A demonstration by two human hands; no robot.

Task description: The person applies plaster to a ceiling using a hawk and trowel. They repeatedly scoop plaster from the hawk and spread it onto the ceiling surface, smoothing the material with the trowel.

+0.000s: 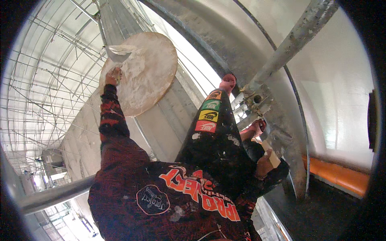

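Observation:
My left hand reaches out to the upper left, its fingers closed around the handle of a trowel. The trowel's grey blade lies over a large round board and carries some white plaster-like paste. More of this pale paste is smeared across the board. Lower on the right, beside my bent leg, my right hand grips a pale yellowish block with straight edges. What that block is made of I cannot tell.
Long grey planks run beneath the round board. Metal scaffold tubes surround me, with a thick one and its clamp close on the right. An orange tube-shaped edge lies at far right. Scaffolding lattice fills the left.

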